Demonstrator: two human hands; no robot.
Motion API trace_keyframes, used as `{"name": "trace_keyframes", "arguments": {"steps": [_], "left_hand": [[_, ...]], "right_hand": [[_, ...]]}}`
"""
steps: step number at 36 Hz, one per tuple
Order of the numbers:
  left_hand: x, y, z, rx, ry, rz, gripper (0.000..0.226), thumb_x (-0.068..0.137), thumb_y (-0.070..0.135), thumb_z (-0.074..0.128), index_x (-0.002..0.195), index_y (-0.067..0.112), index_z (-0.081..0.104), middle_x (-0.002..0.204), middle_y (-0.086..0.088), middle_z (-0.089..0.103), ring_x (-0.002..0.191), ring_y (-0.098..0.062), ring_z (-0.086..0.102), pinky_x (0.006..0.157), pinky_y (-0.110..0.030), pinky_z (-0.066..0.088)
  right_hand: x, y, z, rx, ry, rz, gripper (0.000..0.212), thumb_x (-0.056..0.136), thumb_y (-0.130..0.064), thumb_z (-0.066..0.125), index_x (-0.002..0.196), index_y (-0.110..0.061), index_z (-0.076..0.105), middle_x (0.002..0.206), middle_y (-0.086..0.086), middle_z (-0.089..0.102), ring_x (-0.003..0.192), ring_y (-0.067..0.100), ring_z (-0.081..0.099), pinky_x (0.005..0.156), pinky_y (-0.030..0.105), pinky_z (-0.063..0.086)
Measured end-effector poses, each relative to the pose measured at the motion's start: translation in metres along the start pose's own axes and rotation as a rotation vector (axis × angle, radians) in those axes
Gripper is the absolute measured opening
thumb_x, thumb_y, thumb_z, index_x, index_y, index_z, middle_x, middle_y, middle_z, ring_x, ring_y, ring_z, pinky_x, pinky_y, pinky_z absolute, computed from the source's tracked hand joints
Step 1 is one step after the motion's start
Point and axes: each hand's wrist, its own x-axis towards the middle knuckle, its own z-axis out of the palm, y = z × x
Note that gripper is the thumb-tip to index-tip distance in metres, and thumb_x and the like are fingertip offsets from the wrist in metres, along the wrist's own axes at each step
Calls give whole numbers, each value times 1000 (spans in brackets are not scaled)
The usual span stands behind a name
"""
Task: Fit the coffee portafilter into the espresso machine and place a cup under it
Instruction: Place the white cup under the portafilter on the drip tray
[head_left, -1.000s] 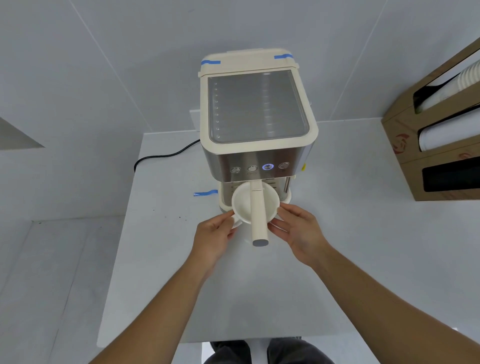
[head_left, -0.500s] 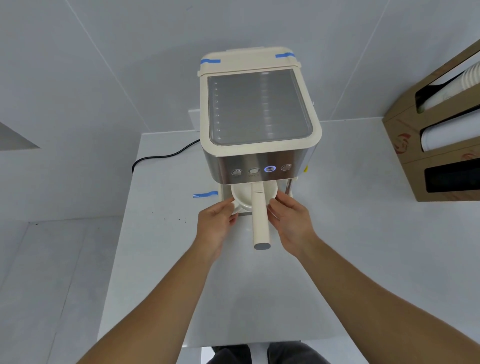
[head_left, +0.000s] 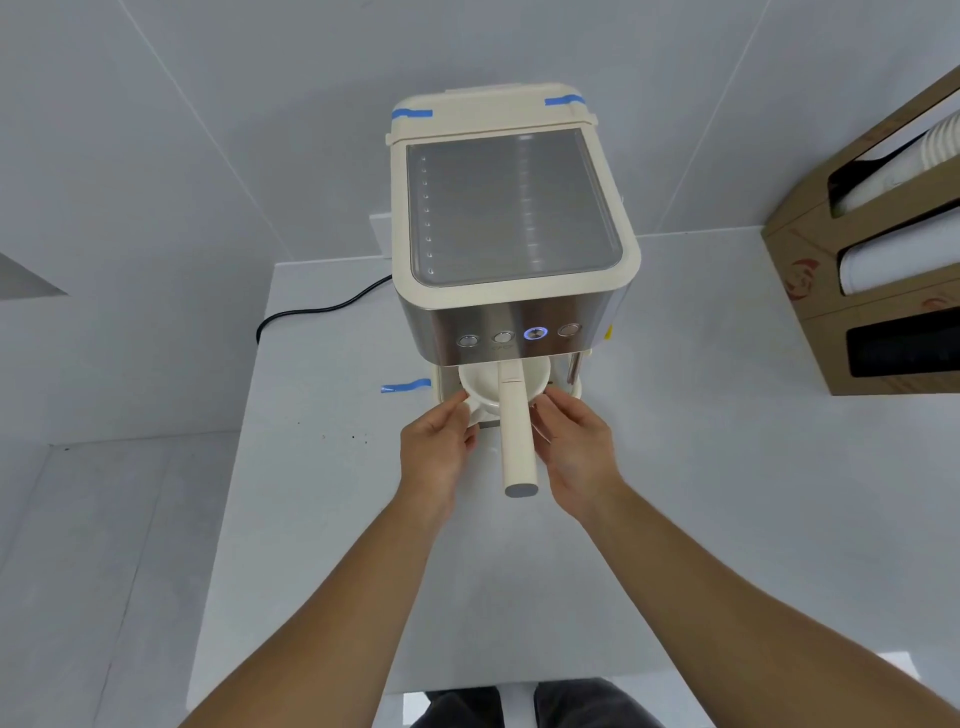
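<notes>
A cream and steel espresso machine (head_left: 511, 228) stands at the back of the white table, one button lit blue. The portafilter sits in its front, and its cream handle (head_left: 517, 441) sticks out toward me. Under it a white cup (head_left: 480, 384) rests on a white saucer (head_left: 480, 413), half beneath the machine's front panel. My left hand (head_left: 436, 449) pinches the saucer's left edge. My right hand (head_left: 576, 447) holds its right edge, just right of the handle. The far half of the cup is hidden by the machine.
A black power cord (head_left: 311, 312) runs along the table's left side behind a strip of blue tape (head_left: 405, 386). A cardboard dispenser (head_left: 883, 270) with stacked paper cups stands at the right. The white table (head_left: 727, 467) ends near my legs.
Both hands have pushed the cup and saucer away from me, further under the portafilter and the machine's front. The portafilter handle has stayed in place.
</notes>
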Motion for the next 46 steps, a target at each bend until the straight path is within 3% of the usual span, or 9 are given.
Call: {"name": "trace_keyframes", "arguments": {"steps": [10, 14, 17, 23, 33, 38, 42, 44, 46], "left_hand": [[4, -2, 4, -3, 14, -14, 23, 92, 12, 64, 112, 18, 74, 109, -1, 73, 104, -24, 68, 94, -38, 54], [4, 0, 7, -23, 0, -14, 22, 91, 12, 65, 111, 17, 74, 110, -2, 73, 106, -24, 68, 96, -40, 54], [4, 2, 10, -16, 4, -19, 22, 91, 13, 65, 111, 18, 74, 112, -3, 72, 106, -26, 67, 97, -42, 53], [2, 3, 10, -12, 5, -30, 23, 90, 14, 67, 83, 34, 76, 110, -1, 73, 104, -24, 68, 96, -42, 54], [-2, 5, 13, -7, -1, -33, 20, 93, 12, 63, 104, 25, 74, 120, -5, 69, 111, -27, 65, 99, -46, 52], [-4, 7, 12, -2, -13, -30, 19, 92, 14, 64, 101, 27, 74, 118, -4, 69, 110, -27, 65, 99, -45, 52], [-2, 6, 10, 59, -30, -25, 23, 93, 17, 63, 114, 21, 72, 118, -3, 69, 108, -26, 66, 98, -43, 52], [-3, 6, 7, 104, -43, -19, 21, 94, 19, 62, 108, 28, 74, 108, -1, 71, 105, -24, 67, 97, -40, 53], [-5, 6, 3, 164, -50, -12, 28, 93, 21, 60, 81, 41, 76, 94, 1, 70, 96, -23, 66, 95, -41, 53]], "right_hand": [[8, 0, -5, 146, -59, 87, 18, 98, -5, 55, 103, -12, 71, 115, 11, 73, 104, 23, 70, 87, 31, 57], [17, -1, -8, 175, -104, 128, 28, 99, -11, 55, 126, -8, 63, 127, 13, 69, 116, 23, 66, 102, 37, 51], [20, -5, -8, 145, -139, 144, 31, 99, -15, 55, 129, -9, 62, 134, 13, 64, 122, 24, 62, 108, 40, 45], [17, -6, -9, 122, -168, 165, 35, 100, -16, 54, 134, -11, 58, 135, 11, 64, 123, 22, 61, 110, 41, 43], [16, -9, -8, 112, -154, 166, 35, 100, -17, 53, 135, -9, 57, 135, 12, 63, 124, 23, 60, 110, 43, 43], [14, -10, -8, 109, -156, 163, 33, 99, -16, 55, 131, -9, 60, 137, 14, 61, 123, 24, 61, 110, 43, 44], [12, -12, -7, 98, -142, 159, 32, 99, -16, 55, 130, -8, 60, 135, 14, 63, 122, 24, 62, 107, 41, 46], [10, -14, -7, 91, -127, 155, 33, 98, -15, 56, 129, -7, 61, 133, 14, 65, 120, 23, 63, 103, 38, 49], [6, -17, -8, 83, -123, 147, 30, 98, -15, 56, 126, -7, 63, 128, 10, 68, 117, 21, 65, 95, 33, 54]]}}
